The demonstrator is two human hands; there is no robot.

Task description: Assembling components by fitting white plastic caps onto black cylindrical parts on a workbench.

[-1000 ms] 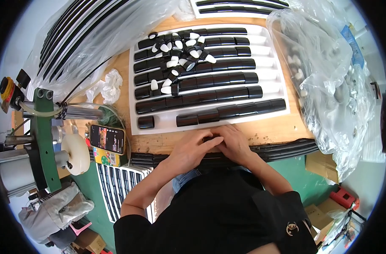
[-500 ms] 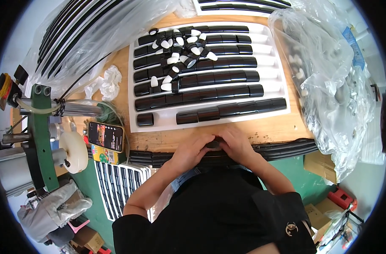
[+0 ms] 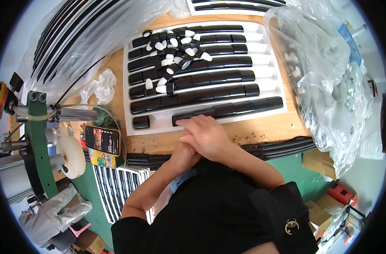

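My right hand [image 3: 206, 134] crosses over my left and reaches to the front row of the white tray [image 3: 159, 128]. Its fingers are stretched out, their tips at the left end piece [image 3: 176, 119] of a row of short glossy black tubes. Below it, close to my body, my left hand [image 3: 183, 155] is curled and partly covered by the right. What it holds, if anything, is hidden. One separate black tube [image 3: 141, 122] lies at the left end of the same row. Small black caps with white tips [image 3: 172, 58] are heaped over the tray's rear rows.
A phone [image 3: 102, 140] leans on a colourful box at the left, beside a green-framed machine [image 3: 40, 139] with a white roller [image 3: 71, 157]. Crumpled tissue [image 3: 105, 86] lies behind. A clear plastic bag [image 3: 324, 84] fills the right. Black strips [image 3: 282, 148] line the table's front edge.
Both hands were together at the table's front edge around a dark piece. My right hand has moved forward and left to the front row; my left has drawn left and back beneath it.
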